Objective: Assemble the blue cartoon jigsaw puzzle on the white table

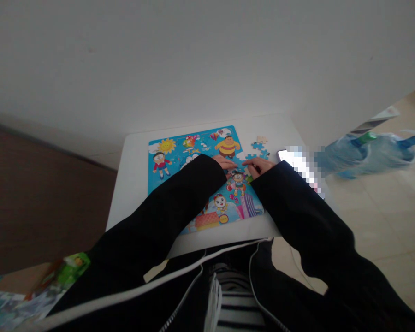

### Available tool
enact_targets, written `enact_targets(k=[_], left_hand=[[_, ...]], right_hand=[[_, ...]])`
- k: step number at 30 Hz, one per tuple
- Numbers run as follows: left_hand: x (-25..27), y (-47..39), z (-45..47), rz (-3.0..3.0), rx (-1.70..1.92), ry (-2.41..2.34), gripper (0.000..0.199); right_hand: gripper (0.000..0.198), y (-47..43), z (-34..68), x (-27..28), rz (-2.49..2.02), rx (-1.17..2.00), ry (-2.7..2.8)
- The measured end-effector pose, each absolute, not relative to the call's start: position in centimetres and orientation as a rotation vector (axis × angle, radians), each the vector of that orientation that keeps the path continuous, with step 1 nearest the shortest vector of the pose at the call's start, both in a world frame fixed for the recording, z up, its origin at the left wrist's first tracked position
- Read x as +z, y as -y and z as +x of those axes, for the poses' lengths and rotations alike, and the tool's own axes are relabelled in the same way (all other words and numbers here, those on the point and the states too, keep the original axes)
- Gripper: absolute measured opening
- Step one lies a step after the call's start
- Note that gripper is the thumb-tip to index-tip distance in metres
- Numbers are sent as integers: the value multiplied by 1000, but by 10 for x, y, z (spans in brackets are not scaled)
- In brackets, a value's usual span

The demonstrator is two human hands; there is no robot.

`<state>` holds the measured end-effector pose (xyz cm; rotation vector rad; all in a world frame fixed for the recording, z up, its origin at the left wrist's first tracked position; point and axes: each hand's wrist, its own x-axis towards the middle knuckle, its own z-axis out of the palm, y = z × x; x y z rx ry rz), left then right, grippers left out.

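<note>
- Cartoon jigsaw puzzle (197,175) lies flat on a small white table (131,184).
- Left hand (224,162) and right hand (259,165) press flat on its right side, fingers spread, grasping nothing.
- Loose blue pieces (259,148) wait just beyond, near a phone (299,166).

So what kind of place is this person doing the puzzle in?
Probably a room at home: a small white table against a plain wall, a cartoon jigsaw puzzle lying on it, large blue water bottles on the tiled floor, and a phone at the table's edge.
</note>
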<state>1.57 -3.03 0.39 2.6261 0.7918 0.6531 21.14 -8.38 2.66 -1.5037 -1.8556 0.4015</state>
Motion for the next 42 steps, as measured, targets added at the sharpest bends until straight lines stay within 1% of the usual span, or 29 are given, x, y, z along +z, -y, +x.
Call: enact_targets(k=[6, 9, 16, 23, 33, 42], left_hand=[[2, 27, 14, 2646, 690, -783, 35], [-1, 24, 12, 2604, 752, -850, 39], [1, 25, 15, 2304, 807, -952, 24], [7, 28, 17, 2285, 815, -980, 22], [1, 26, 17, 2162, 888, -1116, 20], [-7, 25, 19, 2120, 971, -1051, 17]], right_hand=[[22, 83, 212, 25, -1504, 408, 1842], [22, 84, 212, 25, -1502, 420, 1847], [22, 84, 212, 27, -1518, 421, 1849], [22, 83, 212, 26, -1516, 421, 1855], [22, 83, 211, 25, -1517, 402, 1841], [22, 82, 211, 21, -1491, 394, 1844]])
